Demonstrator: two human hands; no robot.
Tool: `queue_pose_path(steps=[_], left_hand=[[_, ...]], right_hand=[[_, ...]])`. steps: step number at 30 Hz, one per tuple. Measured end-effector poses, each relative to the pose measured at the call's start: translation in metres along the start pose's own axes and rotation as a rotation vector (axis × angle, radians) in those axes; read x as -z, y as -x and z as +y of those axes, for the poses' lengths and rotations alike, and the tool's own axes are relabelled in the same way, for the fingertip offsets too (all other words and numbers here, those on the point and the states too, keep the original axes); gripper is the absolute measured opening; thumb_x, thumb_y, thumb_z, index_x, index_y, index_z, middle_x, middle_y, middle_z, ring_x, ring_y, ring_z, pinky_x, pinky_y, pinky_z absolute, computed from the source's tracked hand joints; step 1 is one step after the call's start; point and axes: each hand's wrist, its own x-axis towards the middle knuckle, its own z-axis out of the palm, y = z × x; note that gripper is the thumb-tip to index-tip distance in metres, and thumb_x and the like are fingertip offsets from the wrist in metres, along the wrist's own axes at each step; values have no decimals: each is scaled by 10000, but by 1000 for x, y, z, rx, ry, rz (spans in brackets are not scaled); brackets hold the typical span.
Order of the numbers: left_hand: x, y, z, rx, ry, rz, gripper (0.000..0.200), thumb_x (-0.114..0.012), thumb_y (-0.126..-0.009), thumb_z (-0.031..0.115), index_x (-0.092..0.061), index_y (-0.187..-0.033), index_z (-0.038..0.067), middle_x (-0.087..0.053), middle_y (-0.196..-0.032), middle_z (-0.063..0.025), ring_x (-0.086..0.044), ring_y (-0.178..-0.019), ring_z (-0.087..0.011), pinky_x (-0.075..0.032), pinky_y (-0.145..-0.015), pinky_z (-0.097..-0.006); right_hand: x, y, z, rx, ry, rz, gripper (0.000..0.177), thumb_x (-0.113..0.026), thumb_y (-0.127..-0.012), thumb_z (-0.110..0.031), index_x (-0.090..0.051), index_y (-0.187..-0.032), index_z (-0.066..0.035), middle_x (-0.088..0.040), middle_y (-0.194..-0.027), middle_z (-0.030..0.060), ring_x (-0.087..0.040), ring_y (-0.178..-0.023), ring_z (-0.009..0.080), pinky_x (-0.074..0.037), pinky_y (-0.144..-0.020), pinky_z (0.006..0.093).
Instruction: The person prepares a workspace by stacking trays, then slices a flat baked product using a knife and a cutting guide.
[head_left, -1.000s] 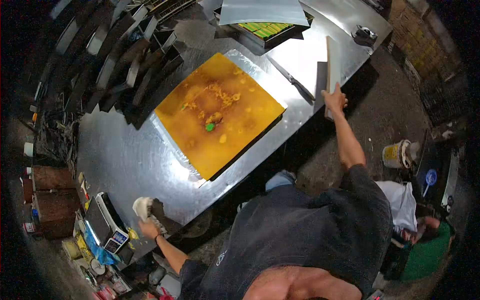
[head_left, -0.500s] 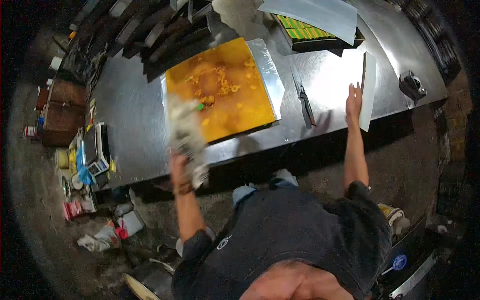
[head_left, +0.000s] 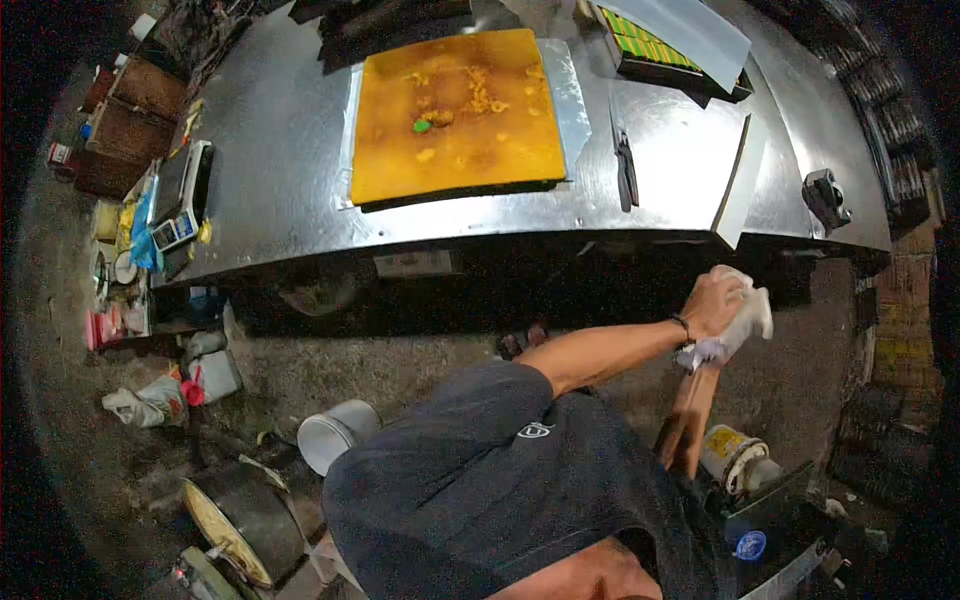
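Note:
Out past the table's front edge, my left hand (head_left: 714, 298) grips a pale cloth (head_left: 745, 318) and presses it around my right hand. The cloth covers most of my right hand, so its fingers are hidden; only the wrist and forearm (head_left: 700, 395) show below. Just above both hands, a long white flat strip (head_left: 738, 185) lies with its end over the table edge. A black-handled knife (head_left: 626, 172) rests to the left of the strip. Farther left, a large yellow-brown slab (head_left: 460, 120) with crumbs and a small green piece on top sits on a metal sheet.
A box of green-and-yellow striped pieces (head_left: 645, 50) stands at the back of the steel table (head_left: 280, 190), partly under a pale sheet. A dark metal object (head_left: 826, 197) sits at right, a digital scale (head_left: 180, 215) at left. Buckets (head_left: 338, 436) and a large pot (head_left: 245, 525) stand behind me.
My left hand has carried the cloth from beside the slab across to the right. My right hand has drawn back from the white strip and met it. The view has turned.

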Motion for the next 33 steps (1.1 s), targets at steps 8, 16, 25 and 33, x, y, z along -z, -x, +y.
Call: queue_pose_path(steps=[8, 16, 25, 33], left_hand=[[-32, -11, -25, 118, -66, 32, 316, -539, -934, 311, -660, -1031, 36, -599, -1088, -209, -590, -985, -406, -485, -841, -477], [-117, -22, -44, -404, -24, -53, 460, -405, -1009, 379, -599, -1177, -4, -659, -1033, -183, -618, -1000, -377, -479, -913, -445], [-94, -148, -77, 263, -6, -232, 493, -615, -899, 259, -528, -1317, 14, -652, -1145, -199, -612, -1113, -293, -484, -945, -407], [-106, -157, -47, 217, -30, -795, 599, -653, -867, 188, -411, -1377, -11, -447, -1390, -230, -393, -1328, -304, -346, -1072, -406]], right_hand=[[-10, 30, -52, 44, 104, 76, 476, -381, -1032, -309, -437, -1403, -18, -534, -1370, 118, -523, -1247, 269, -396, -1073, 404], [57, -36, -60, 162, -77, 188, 490, -432, -1011, -412, -476, -1361, -72, -535, -1349, 87, -513, -1246, 229, -395, -1087, 377], [6, -125, -109, 223, 557, 87, 536, -414, -1030, -163, -263, -1527, -32, -330, -1552, 135, -362, -1392, 233, -275, -1137, 334], [51, -232, -134, 204, 612, 205, 585, -560, -914, -22, -381, -1471, -13, -403, -1505, 145, -434, -1331, 231, -326, -1101, 312]])
